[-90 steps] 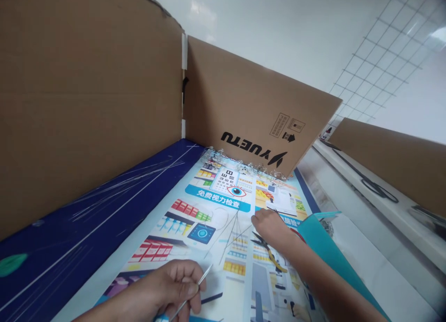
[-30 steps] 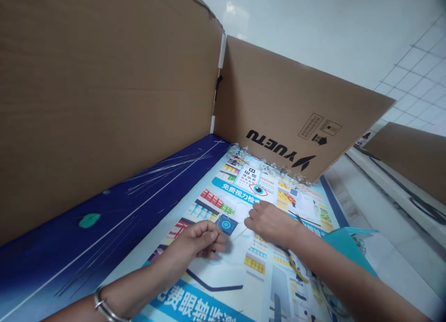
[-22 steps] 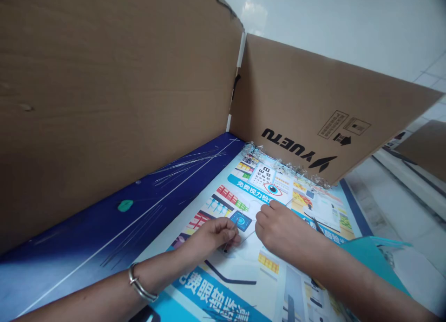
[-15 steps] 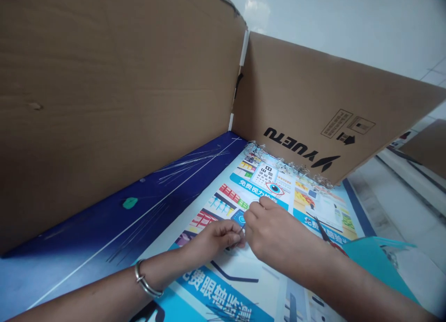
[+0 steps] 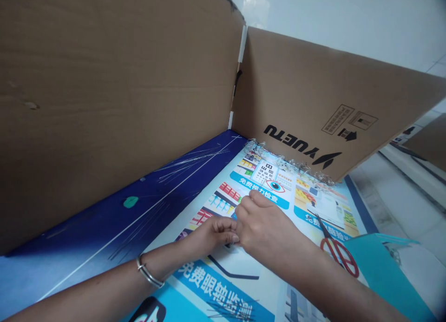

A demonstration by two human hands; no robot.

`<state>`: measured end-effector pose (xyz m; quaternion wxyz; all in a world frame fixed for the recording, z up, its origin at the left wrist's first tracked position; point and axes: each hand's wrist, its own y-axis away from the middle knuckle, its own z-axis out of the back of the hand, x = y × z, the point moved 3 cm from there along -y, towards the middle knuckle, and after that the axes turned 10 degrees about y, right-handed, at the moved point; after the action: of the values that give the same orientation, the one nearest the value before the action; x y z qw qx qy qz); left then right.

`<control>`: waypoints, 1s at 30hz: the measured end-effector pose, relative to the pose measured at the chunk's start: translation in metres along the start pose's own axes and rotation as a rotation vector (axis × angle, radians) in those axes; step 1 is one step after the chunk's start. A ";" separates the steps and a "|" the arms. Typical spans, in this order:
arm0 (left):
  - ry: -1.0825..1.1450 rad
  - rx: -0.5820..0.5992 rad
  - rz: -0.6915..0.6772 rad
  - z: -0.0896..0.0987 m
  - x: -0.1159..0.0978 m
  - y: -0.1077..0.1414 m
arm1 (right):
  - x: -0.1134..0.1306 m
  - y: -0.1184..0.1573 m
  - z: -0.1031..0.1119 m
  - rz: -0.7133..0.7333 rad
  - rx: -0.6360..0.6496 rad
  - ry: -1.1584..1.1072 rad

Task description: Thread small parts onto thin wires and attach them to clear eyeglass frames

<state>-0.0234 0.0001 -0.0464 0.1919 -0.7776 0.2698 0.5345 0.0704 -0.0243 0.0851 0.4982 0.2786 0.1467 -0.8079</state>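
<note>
Over the printed poster sheet, my left hand and my right hand meet with their fingers pinched together. Whatever they hold is small and mostly hidden; a dark bit shows beneath the left fingertips. A silver bangle circles my left wrist. Thin dark strands like wires lie in a bunch on the poster below the hands. To the right of my right hand rest red-handled scissors. More thin strands are spread on the dark blue part at the left.
Cardboard panels stand upright at the left and at the back right. Along the back panel's foot runs a row of small clear and silvery pieces. A teal folder lies at right, a green blob at left.
Both hands have shifted slightly left and drawn closer together, still pinched. My right forearm has moved down and left, so the scissors' red handles now show.
</note>
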 end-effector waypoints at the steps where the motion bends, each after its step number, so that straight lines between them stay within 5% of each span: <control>1: -0.015 -0.012 -0.016 0.001 -0.002 0.000 | 0.001 0.002 0.001 -0.013 -0.073 0.026; 5: -0.025 -0.073 -0.091 0.006 -0.005 0.001 | 0.005 0.020 -0.002 -0.160 -0.421 -0.031; 8: -0.024 -0.047 -0.083 0.008 0.000 -0.002 | 0.004 0.034 -0.020 -0.460 -0.547 -0.207; 11: -0.061 0.010 -0.035 0.010 0.009 -0.006 | 0.005 0.037 -0.047 -0.671 -0.428 -0.417; 15: -0.121 0.032 0.011 0.013 0.016 -0.007 | 0.011 0.032 -0.071 -0.707 -0.180 -0.786; 25: -0.154 0.056 -0.005 0.004 -0.001 -0.005 | 0.004 0.035 -0.077 -0.403 -0.089 -1.764; 30: -0.106 0.001 0.032 0.007 0.002 -0.006 | 0.010 0.032 -0.094 -0.516 -0.094 -2.054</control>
<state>-0.0243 0.0081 -0.0511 0.1979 -0.7437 0.2719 0.5778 0.1242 0.0020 0.0046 0.2070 -0.5969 -0.2589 -0.7307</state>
